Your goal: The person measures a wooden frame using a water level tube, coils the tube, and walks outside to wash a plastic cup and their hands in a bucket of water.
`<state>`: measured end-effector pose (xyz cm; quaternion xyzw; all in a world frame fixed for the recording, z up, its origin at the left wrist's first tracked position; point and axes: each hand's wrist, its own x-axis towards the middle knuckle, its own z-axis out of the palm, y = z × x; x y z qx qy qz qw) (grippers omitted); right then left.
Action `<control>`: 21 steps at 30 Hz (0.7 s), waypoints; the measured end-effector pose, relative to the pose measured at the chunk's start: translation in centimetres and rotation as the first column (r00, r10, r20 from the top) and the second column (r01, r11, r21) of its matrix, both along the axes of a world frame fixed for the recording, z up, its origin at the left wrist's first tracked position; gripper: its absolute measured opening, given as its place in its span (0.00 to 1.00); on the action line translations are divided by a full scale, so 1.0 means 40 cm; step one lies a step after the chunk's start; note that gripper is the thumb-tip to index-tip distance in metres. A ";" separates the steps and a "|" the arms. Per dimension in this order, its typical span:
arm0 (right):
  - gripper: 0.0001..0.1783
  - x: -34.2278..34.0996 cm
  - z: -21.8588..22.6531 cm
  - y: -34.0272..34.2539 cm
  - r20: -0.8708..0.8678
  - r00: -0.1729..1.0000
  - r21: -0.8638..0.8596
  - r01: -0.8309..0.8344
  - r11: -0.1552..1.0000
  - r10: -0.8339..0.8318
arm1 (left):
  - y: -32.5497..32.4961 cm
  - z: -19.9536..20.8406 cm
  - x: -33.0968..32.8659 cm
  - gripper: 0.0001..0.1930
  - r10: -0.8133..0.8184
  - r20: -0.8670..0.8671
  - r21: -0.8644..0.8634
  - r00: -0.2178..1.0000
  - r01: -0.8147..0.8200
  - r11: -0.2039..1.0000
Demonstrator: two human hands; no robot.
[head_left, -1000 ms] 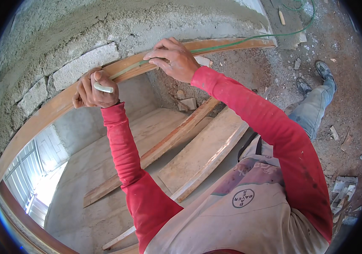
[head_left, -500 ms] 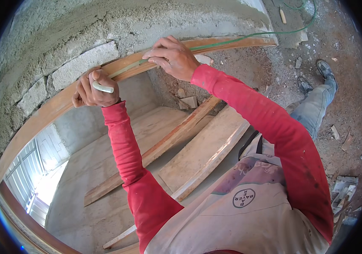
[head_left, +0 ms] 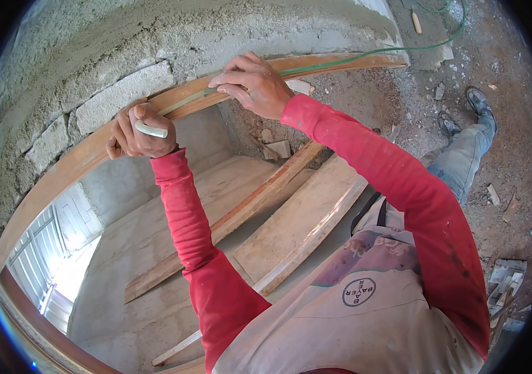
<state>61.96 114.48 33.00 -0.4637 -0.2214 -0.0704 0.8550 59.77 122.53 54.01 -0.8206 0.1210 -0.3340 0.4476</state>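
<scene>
A thin flexible hose runs along the face of a long wooden frame board (head_left: 70, 165). Its right part is green (head_left: 334, 62), and its left end is a pale, see-through tube (head_left: 152, 130). My left hand (head_left: 128, 138) is closed round this end, which pokes out bent past the thumb. On the board to the right, my right hand (head_left: 256, 86) closes thumb and fingers on the hose. Between my hands a pale stretch of it lies against the wood.
Rough plastered wall (head_left: 216, 31) and bare blocks (head_left: 126, 87) border the board. Below lie a plank (head_left: 235, 218) and a wide panel (head_left: 300, 218). My shoe (head_left: 479, 100) stands on debris-strewn ground at right. A wooden-handled tool (head_left: 416, 23) lies at the top right.
</scene>
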 end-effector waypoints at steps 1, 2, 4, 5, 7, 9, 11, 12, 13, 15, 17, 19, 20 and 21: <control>0.08 0.000 0.000 0.000 -0.008 1.000 -0.020 -0.011 1.000 0.011 | 0.001 -0.001 0.002 0.22 -0.002 0.010 -0.001 1.000 0.002 1.000; 0.08 0.000 0.000 -0.001 0.001 1.000 -0.002 0.004 1.000 -0.004 | 0.002 -0.002 0.004 0.23 -0.028 0.012 -0.002 1.000 0.028 1.000; 0.08 0.000 0.000 -0.001 -0.011 1.000 -0.021 -0.016 1.000 0.016 | 0.002 -0.002 0.007 0.24 -0.054 0.014 -0.003 0.998 0.054 0.999; 0.08 0.000 0.000 -0.001 -0.004 1.000 -0.003 0.000 1.000 0.000 | 0.002 -0.002 0.007 0.24 -0.048 0.017 0.003 0.999 0.048 0.999; 0.08 0.001 -0.001 0.000 -0.008 1.000 -0.017 -0.019 1.000 0.019 | 0.002 -0.002 0.007 0.24 -0.041 0.022 0.010 0.999 0.040 0.999; 0.08 0.002 -0.001 0.001 0.004 1.000 0.004 0.000 1.000 0.000 | 0.001 -0.001 0.005 0.24 -0.026 0.009 0.010 1.000 0.026 1.000; 0.08 0.001 -0.001 0.001 0.005 1.000 0.005 0.004 1.000 -0.004 | 0.000 0.000 0.004 0.23 -0.031 0.013 0.018 0.999 0.030 0.999; 0.08 0.001 -0.002 0.001 0.009 1.000 0.004 0.007 1.000 -0.007 | 0.000 0.000 0.004 0.22 -0.028 -0.001 0.019 1.000 0.028 0.999; 0.09 0.001 -0.002 0.001 0.005 1.000 -0.014 -0.001 1.000 0.001 | 0.000 -0.001 0.005 0.22 -0.023 0.007 0.023 1.000 0.023 0.999; 0.09 0.001 -0.002 -0.001 0.010 1.000 0.001 0.008 1.000 -0.008 | 0.000 -0.003 0.008 0.25 -0.044 0.008 0.003 0.999 0.044 0.999; 0.09 0.001 -0.002 -0.001 0.007 1.000 0.000 0.006 1.000 -0.006 | 0.000 -0.004 0.009 0.25 -0.059 0.017 0.003 0.998 0.059 0.998; 0.09 0.001 -0.003 -0.002 0.010 1.000 -0.020 -0.010 1.000 0.010 | 0.001 -0.004 0.009 0.25 -0.062 0.016 0.004 0.998 0.062 0.998; 0.09 0.001 -0.003 -0.001 0.017 1.000 -0.002 0.000 1.000 0.000 | 0.001 -0.004 0.009 0.25 -0.062 0.019 0.007 0.998 0.062 0.998; 0.09 0.002 -0.003 -0.001 0.016 1.000 -0.004 0.001 1.000 -0.001 | 0.002 -0.004 0.009 0.25 -0.057 0.012 0.013 0.998 0.057 0.998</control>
